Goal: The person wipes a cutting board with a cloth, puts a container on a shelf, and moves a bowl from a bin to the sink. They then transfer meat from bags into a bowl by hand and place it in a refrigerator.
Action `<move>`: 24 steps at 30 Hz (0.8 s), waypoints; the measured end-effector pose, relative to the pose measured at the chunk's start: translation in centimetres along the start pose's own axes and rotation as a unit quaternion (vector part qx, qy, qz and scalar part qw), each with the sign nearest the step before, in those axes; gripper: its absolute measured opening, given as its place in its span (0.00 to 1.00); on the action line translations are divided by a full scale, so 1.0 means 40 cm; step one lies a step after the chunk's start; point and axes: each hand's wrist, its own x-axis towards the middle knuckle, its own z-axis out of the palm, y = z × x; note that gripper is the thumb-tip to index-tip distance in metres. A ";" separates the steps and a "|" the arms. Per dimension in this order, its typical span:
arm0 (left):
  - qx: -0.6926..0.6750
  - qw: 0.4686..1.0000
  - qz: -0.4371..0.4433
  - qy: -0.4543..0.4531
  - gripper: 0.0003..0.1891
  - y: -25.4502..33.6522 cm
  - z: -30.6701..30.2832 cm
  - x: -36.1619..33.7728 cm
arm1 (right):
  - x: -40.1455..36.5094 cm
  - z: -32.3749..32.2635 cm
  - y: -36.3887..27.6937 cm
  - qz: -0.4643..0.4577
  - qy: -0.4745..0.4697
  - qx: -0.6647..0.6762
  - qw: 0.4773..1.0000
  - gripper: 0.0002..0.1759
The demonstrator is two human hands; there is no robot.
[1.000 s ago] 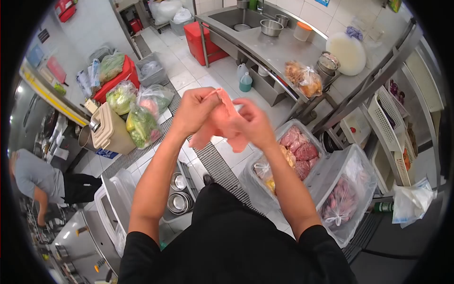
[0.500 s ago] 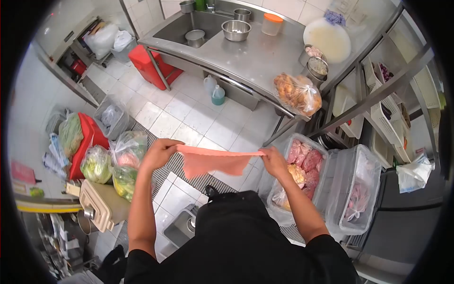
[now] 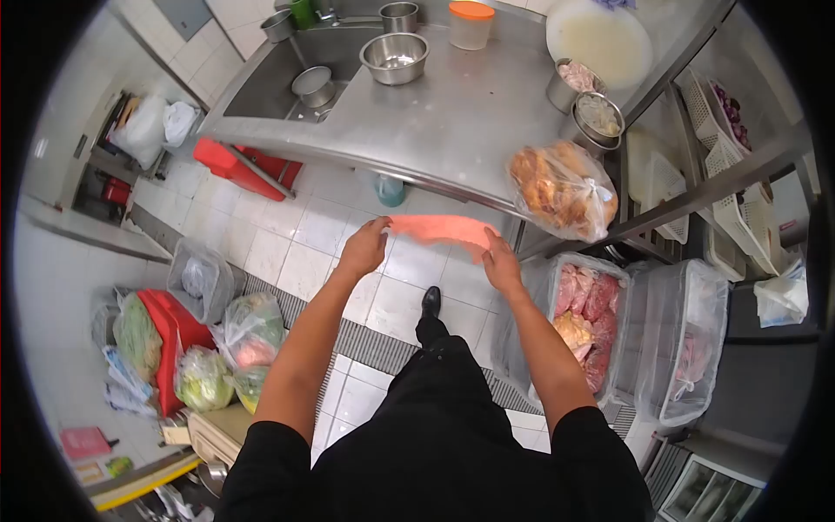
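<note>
Stainless steel made up the long counter (image 3: 461, 113), its sink (image 3: 248, 96) sunk into the far left end, with a small pot (image 3: 313, 85) standing inside, where drips would probably drain away. On the floor to the right, a clear plastic tub (image 3: 623, 326) held packs of meat (image 3: 596, 296), its high walls presumably there to contain any leaks. A knotted bag of browned food (image 3: 561, 187) sat at the counter's near right corner, perhaps for easy reach. Farther left, a wide steel bowl (image 3: 394, 59) stood upright beside the sink.

Smaller than all of these but the pot and bowl, the salmon-pink cloth (image 3: 444, 228) hung in the air just short of the counter's near edge, above the tiled floor. Each hand had one end, seemingly so that the fabric would spread instead of bunching. The left hand (image 3: 364, 248) had its thumb and fingers closed on one corner; the right hand (image 3: 502, 265) pinched the other end, where a short flap drooped. How the remaining fingers curled behind the cloth, I couldn't tell.
</note>
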 end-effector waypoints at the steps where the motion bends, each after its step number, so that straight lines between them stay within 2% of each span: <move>1: 0.093 0.993 0.071 -0.002 0.18 -0.026 0.014 0.046 | 0.030 0.013 0.009 0.008 0.003 0.005 1.000 0.27; 2: 0.140 0.985 0.097 -0.019 0.23 -0.090 0.049 0.103 | 0.058 0.027 0.018 -0.021 0.012 -0.072 0.997 0.30; 3: 0.142 0.985 0.097 -0.029 0.23 -0.101 0.044 0.146 | 0.087 0.039 0.024 -0.049 0.017 -0.150 0.987 0.33; 5: 0.219 0.967 0.121 -0.037 0.28 -0.125 0.048 0.223 | 0.155 0.060 0.046 -0.053 0.030 -0.172 0.983 0.33; 6: 0.216 0.968 0.119 -0.049 0.28 -0.134 0.050 0.260 | 0.181 0.074 0.056 -0.065 0.048 -0.198 0.977 0.34; 7: 0.257 0.960 0.093 -0.063 0.30 -0.144 0.050 0.307 | 0.208 0.091 0.065 -0.055 0.041 -0.197 0.978 0.34; 8: 0.296 0.949 0.068 -0.079 0.32 -0.153 0.053 0.354 | 0.232 0.110 0.072 0.002 0.021 -0.213 0.977 0.29; 9: 0.292 0.950 0.068 -0.093 0.32 -0.171 0.065 0.395 | 0.251 0.121 0.074 0.060 -0.001 -0.230 0.971 0.26; 10: 0.314 0.943 0.062 -0.096 0.31 -0.188 0.079 0.431 | 0.268 0.126 0.077 0.069 -0.012 -0.232 0.970 0.26; 11: 0.337 0.935 0.056 -0.097 0.31 -0.205 0.093 0.459 | 0.292 0.128 0.083 0.035 0.033 -0.226 0.973 0.24; 12: 0.323 0.937 0.134 -0.010 0.24 -0.213 0.098 0.476 | 0.316 0.132 0.092 -0.001 0.079 -0.218 0.973 0.22; 13: 0.320 0.938 0.135 -0.020 0.24 -0.219 0.105 0.499 | 0.332 0.147 0.111 0.007 0.073 -0.218 0.973 0.22; 15: 0.252 0.961 0.090 -0.067 0.19 -0.230 0.117 0.554 | 0.356 0.173 0.139 -0.061 0.164 -0.162 0.971 0.13; 16: 0.250 0.956 0.150 0.024 0.14 -0.261 0.151 0.572 | 0.366 0.179 0.143 -0.053 0.164 -0.165 0.971 0.13; 17: 0.247 0.956 0.156 0.018 0.14 -0.296 0.176 0.584 | 0.374 0.184 0.144 -0.011 0.111 -0.199 0.974 0.15; 18: 0.238 0.948 0.210 0.030 0.14 -0.332 0.191 0.589 | 0.380 0.184 0.143 0.031 0.059 -0.233 0.970 0.17; 21: 0.202 0.897 0.385 0.074 0.14 -0.370 0.200 0.606 | 0.351 0.160 0.114 0.103 0.046 -0.202 0.973 0.18; 22: 0.177 0.952 0.212 -0.133 0.14 -0.310 0.154 0.587 | 0.329 0.147 0.090 0.120 0.017 -0.211 0.970 0.22; 23: 0.190 0.940 0.283 -0.019 0.15 -0.285 0.114 0.533 | 0.292 0.136 0.050 0.113 0.063 -0.247 0.960 0.23; 24: 0.174 0.961 0.196 -0.093 0.19 -0.246 0.042 0.478 | 0.252 0.125 0.003 0.104 0.108 -0.284 0.947 0.25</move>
